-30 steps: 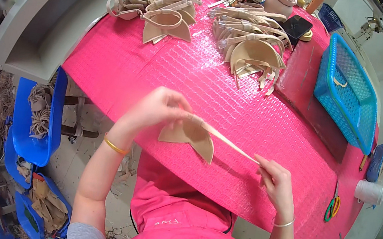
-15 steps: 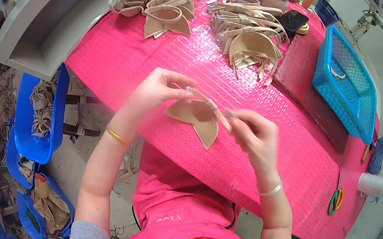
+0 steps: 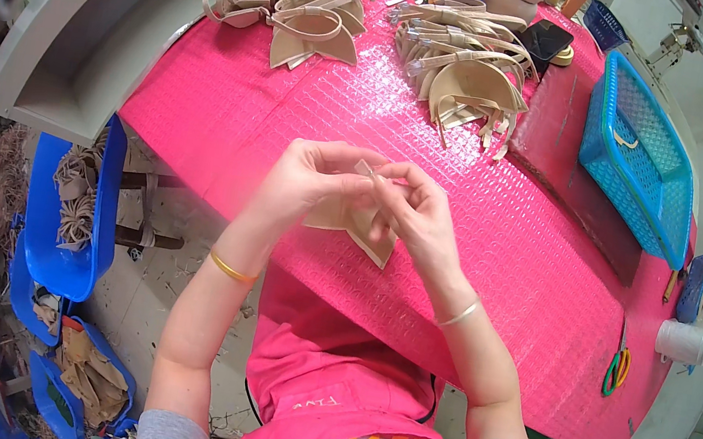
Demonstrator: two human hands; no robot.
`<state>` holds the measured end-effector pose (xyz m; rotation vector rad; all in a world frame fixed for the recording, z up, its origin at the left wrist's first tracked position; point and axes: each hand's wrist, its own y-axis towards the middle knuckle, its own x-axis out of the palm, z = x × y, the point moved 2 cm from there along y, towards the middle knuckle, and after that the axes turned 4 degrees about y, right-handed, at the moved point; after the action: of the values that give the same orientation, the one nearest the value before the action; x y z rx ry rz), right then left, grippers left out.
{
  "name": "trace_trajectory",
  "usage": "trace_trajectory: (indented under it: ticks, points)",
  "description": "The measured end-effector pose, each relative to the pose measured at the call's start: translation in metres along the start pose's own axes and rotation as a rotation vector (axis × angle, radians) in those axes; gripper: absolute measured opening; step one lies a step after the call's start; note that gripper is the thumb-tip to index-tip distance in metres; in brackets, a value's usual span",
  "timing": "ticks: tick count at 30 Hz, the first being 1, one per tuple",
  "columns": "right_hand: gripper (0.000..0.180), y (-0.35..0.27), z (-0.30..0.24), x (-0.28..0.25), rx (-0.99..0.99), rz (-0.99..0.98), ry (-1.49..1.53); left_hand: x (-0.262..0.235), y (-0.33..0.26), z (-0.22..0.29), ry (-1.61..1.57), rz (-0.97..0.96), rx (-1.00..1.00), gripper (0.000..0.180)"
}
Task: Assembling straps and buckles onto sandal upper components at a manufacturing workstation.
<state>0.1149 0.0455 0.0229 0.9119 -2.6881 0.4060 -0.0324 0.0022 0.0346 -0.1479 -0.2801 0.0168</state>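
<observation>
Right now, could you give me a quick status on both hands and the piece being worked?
Left hand and right hand both pinching one tan leather piece above the pink table. Nothing in the way.

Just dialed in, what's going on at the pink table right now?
A person seated at the pink table holds a tan leather shoe piece up in front of them. The left hand and right hand meet at its narrow strap end, pinching it between the fingertips. Two piles of similar tan strap pieces lie further back, and a blue basket sits at the right.
</observation>
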Motion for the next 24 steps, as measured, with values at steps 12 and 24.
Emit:
trace_trajectory:
  ticks: [12, 24]
  points:
    - [0.016, -0.019, -0.004, -0.016, -0.158, 0.09, -0.061, 0.042, -0.028, 0.005, 0.519, 0.287, 0.088, 0.024]
    - [0.024, -0.034, -0.055, -0.019, -0.82, -0.16, -0.935, 0.067, -0.018, -0.025, -0.423, -0.033, 0.061, 0.021]
